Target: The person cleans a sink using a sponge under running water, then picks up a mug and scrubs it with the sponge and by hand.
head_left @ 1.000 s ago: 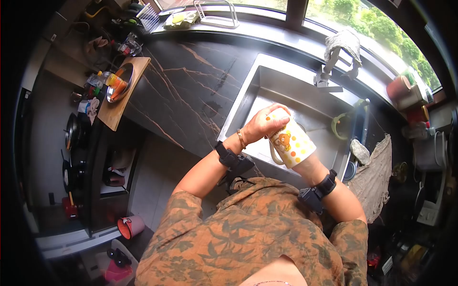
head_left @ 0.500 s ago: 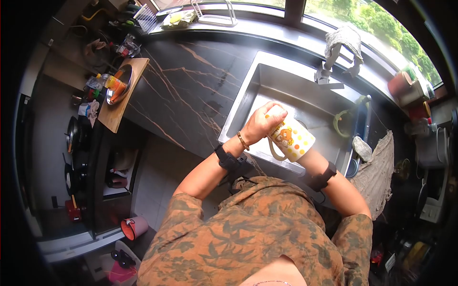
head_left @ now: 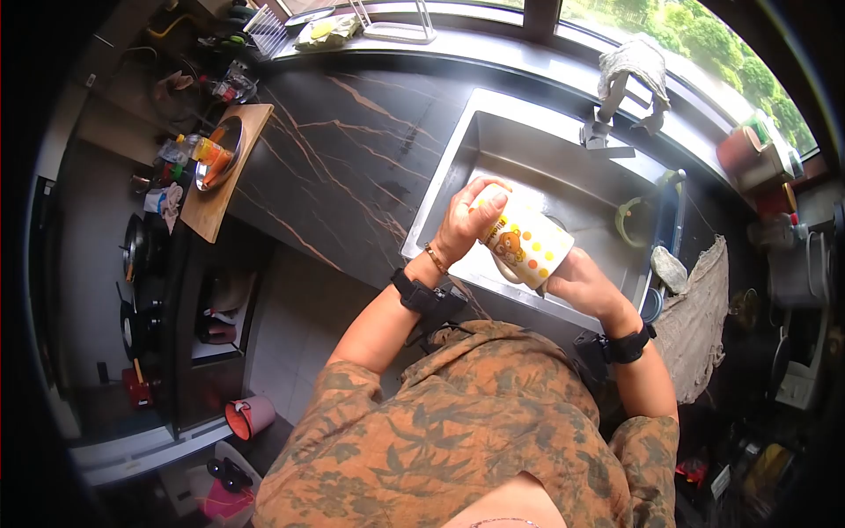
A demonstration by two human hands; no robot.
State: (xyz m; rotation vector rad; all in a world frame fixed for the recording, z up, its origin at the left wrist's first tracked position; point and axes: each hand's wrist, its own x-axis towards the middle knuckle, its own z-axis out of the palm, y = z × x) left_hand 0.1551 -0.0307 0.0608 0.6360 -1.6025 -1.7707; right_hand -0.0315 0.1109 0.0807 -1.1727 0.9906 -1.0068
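Note:
A white mug [head_left: 531, 246] with yellow and orange dots and a bear picture is held tilted over the near part of the sink [head_left: 451, 167]. My left hand [head_left: 466, 220] is closed around its upper-left end, thumb across the side. The mug's handle [head_left: 504, 267] points toward my body. At the lower-right end, my right hand [head_left: 585, 283] is bent in against the mouth of the mug, its fingers mostly hidden there. A small dark bit shows below the rim by the thumb, too small to name.
A faucet [head_left: 597, 132] with a cloth [head_left: 635, 70] draped over it stands behind the sink. A grey cloth [head_left: 695, 308] lies on the counter to the right. On the left, a wooden board [head_left: 207, 209] carries a metal pan [head_left: 231, 145] and a bottle.
My right hand has drawn partly back out of the mug, so its back and thumb now show. The mug and my left hand have shifted slightly left.

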